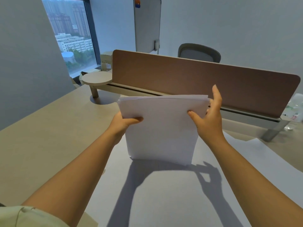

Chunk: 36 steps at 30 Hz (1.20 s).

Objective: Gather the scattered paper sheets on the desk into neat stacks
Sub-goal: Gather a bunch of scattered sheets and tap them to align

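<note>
— How does the paper stack [161, 128] stand?

— Upright on its lower edge, on a large white sheet [164, 194] that lies on the surface [49, 128]. Its long axis runs up and down, the broad face toward the person, the top edge fanned a little and leaning toward the brown divider panel [196, 82].

— And the hands?

— The left hand [123, 122] grips the stack's left edge, thumb curled over the front. The right hand [208, 115] is spread loosely, its thumb on the front face near the right edge and its fingers straight beside that edge.
</note>
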{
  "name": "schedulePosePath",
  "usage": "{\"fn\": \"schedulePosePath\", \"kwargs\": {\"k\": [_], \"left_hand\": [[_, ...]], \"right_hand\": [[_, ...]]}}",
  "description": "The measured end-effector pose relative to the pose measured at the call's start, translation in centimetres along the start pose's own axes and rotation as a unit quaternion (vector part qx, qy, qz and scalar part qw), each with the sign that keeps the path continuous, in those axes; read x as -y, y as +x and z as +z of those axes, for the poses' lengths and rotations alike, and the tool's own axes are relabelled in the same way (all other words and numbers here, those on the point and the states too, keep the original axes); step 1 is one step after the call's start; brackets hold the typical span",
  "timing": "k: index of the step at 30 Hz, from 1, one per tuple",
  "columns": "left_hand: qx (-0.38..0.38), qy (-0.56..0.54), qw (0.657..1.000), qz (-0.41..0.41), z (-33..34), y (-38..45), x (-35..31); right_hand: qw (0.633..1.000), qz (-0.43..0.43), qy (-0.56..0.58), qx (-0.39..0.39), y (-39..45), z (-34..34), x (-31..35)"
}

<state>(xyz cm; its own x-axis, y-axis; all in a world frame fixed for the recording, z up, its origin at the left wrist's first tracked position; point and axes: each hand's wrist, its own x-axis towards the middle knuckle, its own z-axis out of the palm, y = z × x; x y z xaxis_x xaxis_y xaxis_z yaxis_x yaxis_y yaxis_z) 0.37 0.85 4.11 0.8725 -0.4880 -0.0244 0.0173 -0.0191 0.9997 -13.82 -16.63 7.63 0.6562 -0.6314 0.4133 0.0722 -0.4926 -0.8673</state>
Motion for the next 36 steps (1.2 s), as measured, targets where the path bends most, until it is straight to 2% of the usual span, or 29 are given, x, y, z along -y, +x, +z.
{"fn": "schedulePosePath", "kwargs": {"k": [4,8,11,14,16,19,22,25,30,33,36], "left_hand": [[0.009,0.006,1.0,-0.005,0.0,0.2,0.3],[0.018,-0.005,1.0,-0.02,-0.1,0.4,0.5],[0.016,-0.007,0.999,-0.028,-0.3,0.8,1.0],[0.023,-0.001,0.999,-0.03,-0.6,1.4,2.1],[0.028,-0.005,0.999,-0.043,-0.7,1.7,3.4],[0.038,-0.023,0.997,-0.069,-0.2,2.1,5.9],[0.047,-0.046,0.995,-0.075,0.5,1.9,6.6],[0.045,-0.068,0.995,-0.06,1.1,2.6,6.2],[0.044,-0.07,0.993,-0.082,1.0,2.3,6.6],[0.032,-0.076,0.993,-0.085,1.5,1.7,7.1],[0.022,-0.071,0.995,-0.073,1.9,1.5,6.8]], "right_hand": [[0.984,-0.107,-0.14,0.017,0.2,-0.2,-0.1],[0.984,-0.118,-0.136,-0.008,0.4,-0.4,-0.7],[0.999,-0.04,-0.012,-0.015,0.7,-0.6,-0.6],[0.99,0.084,0.113,0.021,0.8,-0.6,-1.7],[0.971,0.173,0.149,0.067,0.4,-0.1,-3.9],[0.948,0.267,0.148,0.092,-1.0,1.3,-7.1],[0.942,0.287,0.157,0.071,-1.5,2.4,-7.8],[0.947,0.273,0.166,0.046,-0.7,2.1,-7.7],[0.943,0.285,0.156,0.077,-1.2,1.0,-8.7],[0.938,0.305,0.154,0.062,-1.9,1.7,-9.0],[0.943,0.287,0.159,0.048,-1.9,1.6,-8.6]]}}
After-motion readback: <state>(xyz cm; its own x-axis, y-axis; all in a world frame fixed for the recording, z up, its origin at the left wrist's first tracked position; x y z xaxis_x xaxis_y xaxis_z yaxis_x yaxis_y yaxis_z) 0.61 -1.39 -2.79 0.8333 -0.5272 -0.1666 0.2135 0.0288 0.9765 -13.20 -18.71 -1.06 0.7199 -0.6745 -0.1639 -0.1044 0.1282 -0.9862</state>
